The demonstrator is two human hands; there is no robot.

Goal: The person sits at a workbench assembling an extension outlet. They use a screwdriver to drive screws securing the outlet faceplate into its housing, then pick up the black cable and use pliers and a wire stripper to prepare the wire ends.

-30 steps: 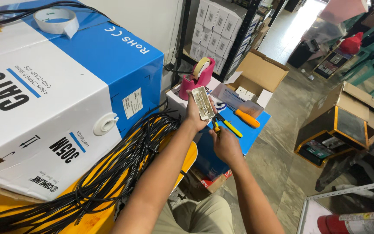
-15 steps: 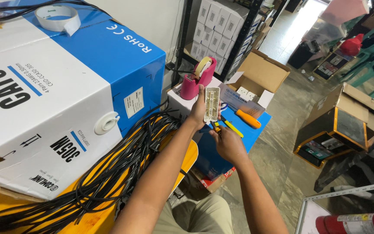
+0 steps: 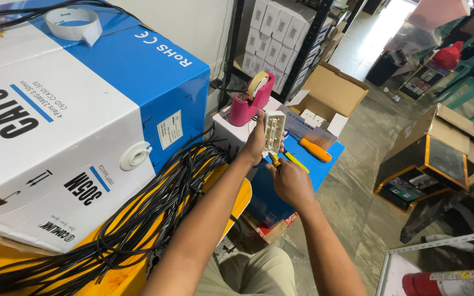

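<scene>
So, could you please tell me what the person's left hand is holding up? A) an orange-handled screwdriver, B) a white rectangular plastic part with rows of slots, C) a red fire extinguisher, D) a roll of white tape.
B: the left hand grips a white slotted plastic part upright, while the orange-handled screwdriver lies on the blue surface and the tape roll sits on the big box.

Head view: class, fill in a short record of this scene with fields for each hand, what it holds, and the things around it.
Left hand: holds a white plastic socket block upright
Right hand: grips a yellow-handled tool, its tip at the block's lower end
Behind: pink tape dispenser, orange-handled screwdriver
Left side: large blue and white carton, black cable bundle
</scene>
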